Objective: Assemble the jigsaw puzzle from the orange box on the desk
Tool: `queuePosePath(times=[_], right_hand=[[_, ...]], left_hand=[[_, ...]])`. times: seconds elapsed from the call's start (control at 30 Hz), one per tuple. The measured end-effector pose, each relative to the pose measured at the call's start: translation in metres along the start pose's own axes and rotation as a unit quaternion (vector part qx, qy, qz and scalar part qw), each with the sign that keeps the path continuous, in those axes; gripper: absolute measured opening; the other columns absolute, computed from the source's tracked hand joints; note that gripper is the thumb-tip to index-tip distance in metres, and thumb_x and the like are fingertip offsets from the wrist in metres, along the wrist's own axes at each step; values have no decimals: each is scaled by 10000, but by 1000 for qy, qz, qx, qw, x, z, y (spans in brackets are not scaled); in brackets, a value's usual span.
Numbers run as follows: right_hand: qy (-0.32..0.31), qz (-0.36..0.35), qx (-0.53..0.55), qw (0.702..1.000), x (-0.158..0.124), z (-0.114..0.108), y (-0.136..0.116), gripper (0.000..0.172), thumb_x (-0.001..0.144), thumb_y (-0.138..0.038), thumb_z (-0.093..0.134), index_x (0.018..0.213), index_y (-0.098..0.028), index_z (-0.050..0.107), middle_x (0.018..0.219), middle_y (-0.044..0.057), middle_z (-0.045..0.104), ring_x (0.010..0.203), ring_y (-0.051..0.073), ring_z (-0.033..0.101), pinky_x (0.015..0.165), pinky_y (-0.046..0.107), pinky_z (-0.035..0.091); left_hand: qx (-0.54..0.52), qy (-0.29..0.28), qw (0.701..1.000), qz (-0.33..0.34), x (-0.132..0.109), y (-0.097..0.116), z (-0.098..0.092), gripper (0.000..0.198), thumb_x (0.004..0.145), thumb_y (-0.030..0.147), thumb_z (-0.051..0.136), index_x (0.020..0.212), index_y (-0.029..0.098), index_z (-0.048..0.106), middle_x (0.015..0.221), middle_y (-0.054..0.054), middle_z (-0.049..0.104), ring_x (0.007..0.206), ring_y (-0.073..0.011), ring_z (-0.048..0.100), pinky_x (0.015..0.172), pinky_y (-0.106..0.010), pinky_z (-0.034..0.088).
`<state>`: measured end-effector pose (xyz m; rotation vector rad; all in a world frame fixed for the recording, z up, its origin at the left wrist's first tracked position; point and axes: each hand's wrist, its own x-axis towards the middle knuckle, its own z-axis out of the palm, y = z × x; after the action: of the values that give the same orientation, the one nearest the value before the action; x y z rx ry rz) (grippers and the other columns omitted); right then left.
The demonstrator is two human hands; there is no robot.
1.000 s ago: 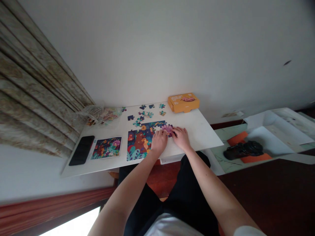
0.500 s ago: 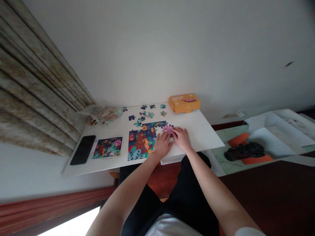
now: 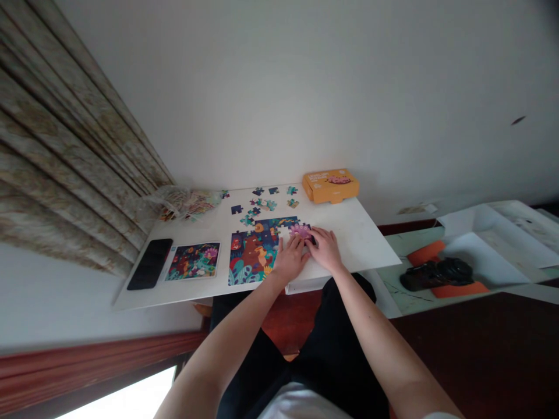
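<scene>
A partly joined jigsaw puzzle [image 3: 251,253] with dark, colourful animal art lies on the white table. Beside its right edge is a purple joined section [image 3: 299,231]. My left hand [image 3: 290,259] rests flat at this section's lower left, fingers stretched and touching it. My right hand [image 3: 326,247] is at the section's right side, fingers bent round a small dark puzzle piece [image 3: 313,240], mostly hidden by them. Several loose puzzle pieces [image 3: 264,204] are scattered behind the puzzle. A printed picture card [image 3: 194,261] lies to the left.
A black phone [image 3: 150,263] lies at the table's left end. Behind it sits a clear plastic bag [image 3: 192,203] of small sticks. An orange box [image 3: 332,185] stands at the back right. Right of the white table [image 3: 362,233], a camera [image 3: 437,273] rests near white open boxes [image 3: 484,244].
The view has shifted slightly. My right fingers have curled a little more, and a dark piece shows beneath them. My left hand stays almost in place on the purple section.
</scene>
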<state>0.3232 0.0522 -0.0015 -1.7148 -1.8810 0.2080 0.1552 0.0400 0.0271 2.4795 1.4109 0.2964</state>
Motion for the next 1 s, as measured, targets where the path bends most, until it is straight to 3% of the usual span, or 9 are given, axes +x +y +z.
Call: queuePosePath(times=[0.1, 0.2, 0.37, 0.57, 1.0], right_hand=[[-19, -24, -6, 1000, -1, -1, 0, 400, 954, -415, 624, 1321, -267, 679, 1439, 124, 648, 1360, 323, 546, 1193, 654, 281], [-29, -38, -18, 999, -1, -1, 1, 432, 947, -474, 646, 1326, -270, 677, 1467, 123, 626, 1376, 325, 531, 1192, 660, 272], [-28, -43, -28, 998, 0, 1, 3, 410, 970, -478, 621, 1324, -281, 682, 1478, 118, 618, 1375, 325, 532, 1183, 659, 285], [-27, -46, -38, 998, -2, 1, 3, 404, 973, -462, 607, 1334, -295, 677, 1476, 109, 621, 1371, 329, 536, 1176, 667, 299], [-9, -53, -42, 998, -4, 11, 12, 382, 986, -463, 568, 1301, -285, 690, 1470, 117, 624, 1370, 324, 540, 1179, 661, 298]], left_hand=[[2, 31, 999, -26, -9, -21, -12, 485, 1069, 372, 429, 1534, 257, 508, 1649, -113, 434, 1545, -271, 370, 1297, -588, 190], [21, 48, 995, -87, -26, -55, -28, 520, 1055, 406, 463, 1545, 239, 504, 1668, -137, 392, 1558, -316, 340, 1284, -631, 171], [49, 30, 992, -109, -58, -98, -43, 557, 1025, 464, 513, 1555, 291, 510, 1683, -99, 369, 1572, -344, 304, 1284, -634, 157], [104, 22, 988, -115, -78, -94, -29, 623, 1048, 542, 408, 1611, 276, 424, 1709, -64, 302, 1589, -308, 274, 1300, -607, 145], [109, 58, 987, -108, -81, -95, -19, 624, 1046, 562, 396, 1597, 274, 449, 1688, -77, 354, 1576, -323, 299, 1296, -621, 138]])
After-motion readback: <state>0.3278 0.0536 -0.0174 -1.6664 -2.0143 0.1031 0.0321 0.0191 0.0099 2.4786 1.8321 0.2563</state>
